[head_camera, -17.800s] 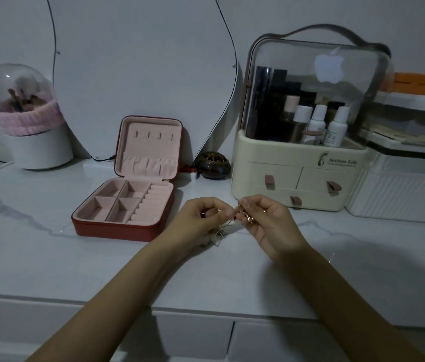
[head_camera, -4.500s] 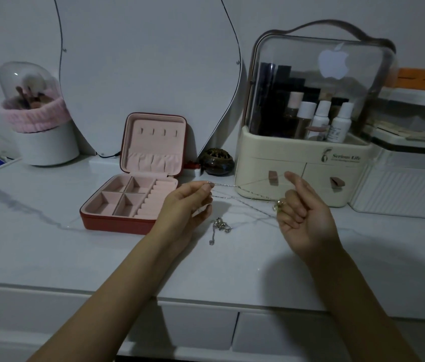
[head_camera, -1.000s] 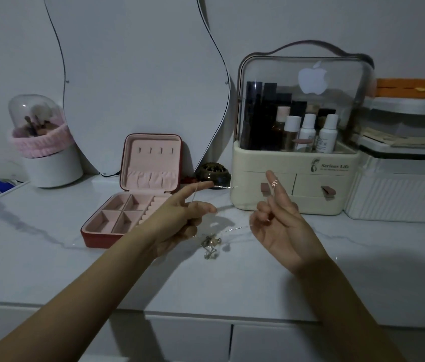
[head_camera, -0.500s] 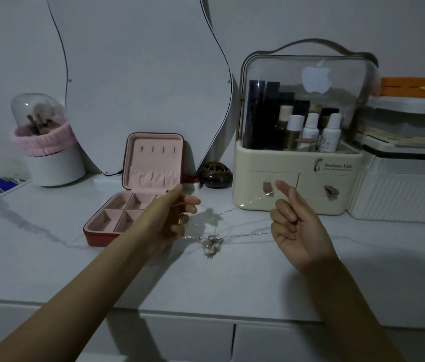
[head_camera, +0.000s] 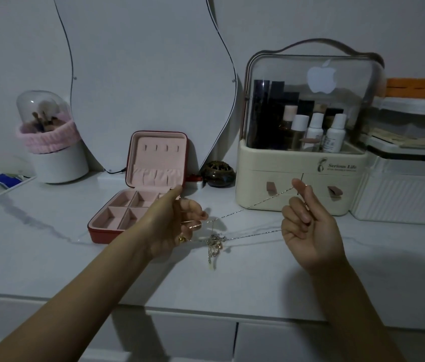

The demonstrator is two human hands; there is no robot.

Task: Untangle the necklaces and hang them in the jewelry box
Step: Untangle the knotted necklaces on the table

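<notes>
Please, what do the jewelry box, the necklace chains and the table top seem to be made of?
Jewelry box: red shell, probably faux leather, smooth matte look; pink lining looks like soft velvet, no shine. Necklace chains: thin metal, silvery and gold-toned, with small glints. Table top: white with grey veins, like marble or a marble-look laminate; the picture cannot tell which.

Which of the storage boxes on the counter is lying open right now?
The red jewelry box with pink lining, beside the left hand; its lid stands upright. The cream cosmetics case has its drawers closed.
</notes>
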